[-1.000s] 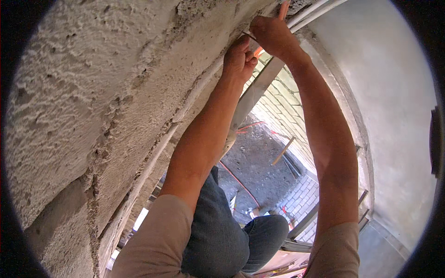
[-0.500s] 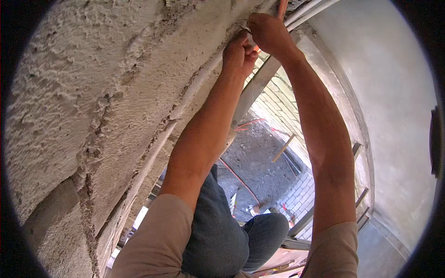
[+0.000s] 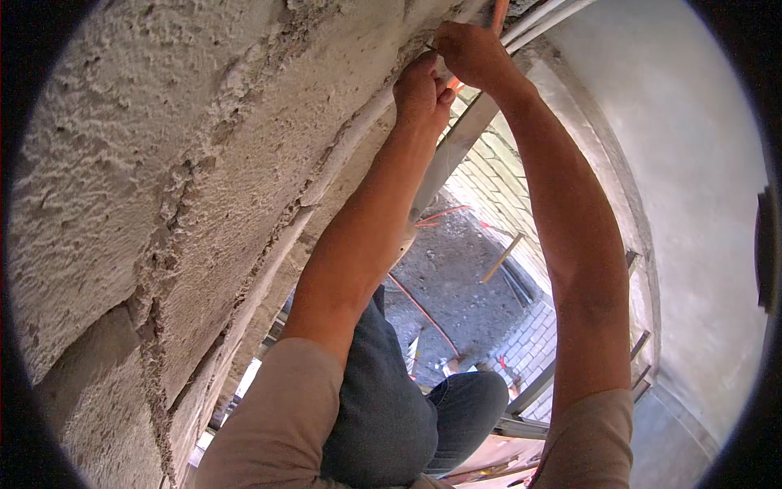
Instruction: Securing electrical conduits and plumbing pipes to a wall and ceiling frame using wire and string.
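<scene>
Both arms reach up to the top of the head view, beside a rough plastered wall (image 3: 220,106). My left hand (image 3: 419,91) is closed, its thumb and fingers pinched just below the other hand. My right hand (image 3: 474,55) is closed too, bent over at the wrist with its fingertips close to the wall. Something thin and dark pokes out at those fingertips, too small to name. An orange flexible tube (image 3: 499,15) runs down behind my right hand, and a bit of orange shows between the hands. What either hand grips is hidden.
White pipes (image 3: 554,18) pass at the upper right, in front of a smooth grey wall (image 3: 684,147). A grey beam (image 3: 458,147) slants beneath my hands. Far below lie dirt ground (image 3: 444,269) with a wooden stick (image 3: 503,257), paving bricks (image 3: 529,334) and metal bars (image 3: 533,393).
My left hand has turned slightly and edged up, closer to my right hand. My right hand has barely moved. The view has shifted a little.
</scene>
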The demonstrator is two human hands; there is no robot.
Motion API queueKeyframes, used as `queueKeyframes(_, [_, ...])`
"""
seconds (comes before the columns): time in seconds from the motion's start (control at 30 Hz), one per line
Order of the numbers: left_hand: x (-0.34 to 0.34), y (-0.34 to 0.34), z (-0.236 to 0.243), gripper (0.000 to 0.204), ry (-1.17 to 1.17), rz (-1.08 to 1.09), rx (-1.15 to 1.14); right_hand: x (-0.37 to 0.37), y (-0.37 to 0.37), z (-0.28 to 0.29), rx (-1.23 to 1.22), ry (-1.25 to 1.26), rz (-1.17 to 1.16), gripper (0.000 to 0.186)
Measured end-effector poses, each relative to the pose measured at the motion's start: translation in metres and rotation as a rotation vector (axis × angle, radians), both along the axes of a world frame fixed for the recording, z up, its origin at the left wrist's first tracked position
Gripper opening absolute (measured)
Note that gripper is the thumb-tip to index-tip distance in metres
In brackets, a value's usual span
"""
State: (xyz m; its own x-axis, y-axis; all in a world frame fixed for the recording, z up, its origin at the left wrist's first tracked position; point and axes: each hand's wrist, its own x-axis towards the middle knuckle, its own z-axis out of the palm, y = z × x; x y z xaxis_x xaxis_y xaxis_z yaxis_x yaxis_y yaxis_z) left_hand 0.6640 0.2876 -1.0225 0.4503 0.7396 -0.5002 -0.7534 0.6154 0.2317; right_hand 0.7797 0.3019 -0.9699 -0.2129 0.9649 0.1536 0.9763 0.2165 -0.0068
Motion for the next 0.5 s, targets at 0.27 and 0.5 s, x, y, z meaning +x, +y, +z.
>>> queueKeyframes(0.27, [0.003,-0.011,0.006,0.023,-0.010,-0.063,0.061,0.030,0.007,0.008,-0.020,-0.030,0.279,0.016])
queueKeyframes(0.5, [-0.007,-0.006,0.007,0.020,0.176,-0.067,0.109,-0.001,-0.003,0.029,-0.081,0.134,0.055,0.016])
